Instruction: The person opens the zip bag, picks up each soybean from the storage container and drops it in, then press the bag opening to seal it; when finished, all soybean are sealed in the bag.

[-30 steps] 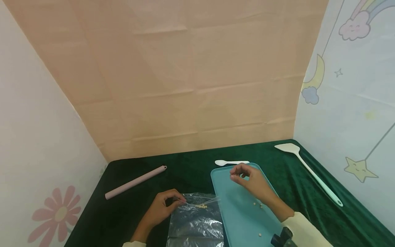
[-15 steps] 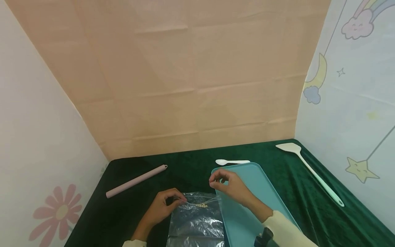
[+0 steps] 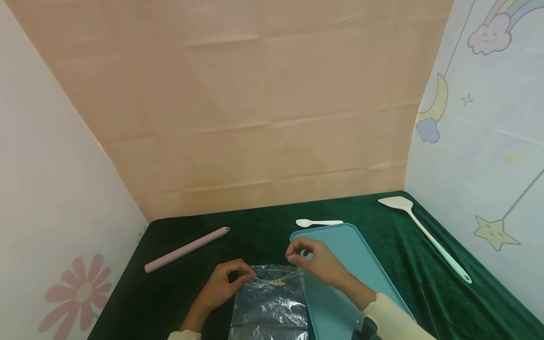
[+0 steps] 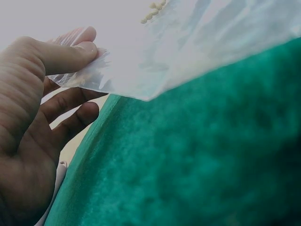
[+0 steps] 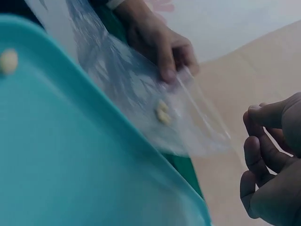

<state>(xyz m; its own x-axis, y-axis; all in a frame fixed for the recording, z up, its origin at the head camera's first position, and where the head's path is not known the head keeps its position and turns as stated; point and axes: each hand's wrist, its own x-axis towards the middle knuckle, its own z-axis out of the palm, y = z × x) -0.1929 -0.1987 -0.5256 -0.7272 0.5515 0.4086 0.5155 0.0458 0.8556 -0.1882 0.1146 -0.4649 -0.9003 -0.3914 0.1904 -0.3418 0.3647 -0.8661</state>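
A clear plastic zip bag (image 3: 272,302) lies left of the blue tray (image 3: 335,302), with several small pale round beans (image 3: 277,283) inside near its mouth. My left hand (image 3: 223,285) pinches the bag's upper left corner between thumb and fingers; the left wrist view shows the thumb (image 4: 70,56) pressing on the film. Over the tray's left edge, close to the bag's mouth, hovers my right hand (image 3: 314,259), thumb and forefinger tips together. Whether a bean sits between them is hidden. A loose bean (image 5: 8,61) rests on the tray.
A pink rolling-pin-like rod (image 3: 187,249) lies at the left on the green cloth (image 3: 255,236). Behind the tray is a small white spoon (image 3: 318,222). A long white spatula (image 3: 429,236) lies along the right side. Walls stand at the back and both sides.
My right hand has moved left from over the tray to beside the bag's mouth, staying there for the last half second. The left hand and bag have hardly moved.
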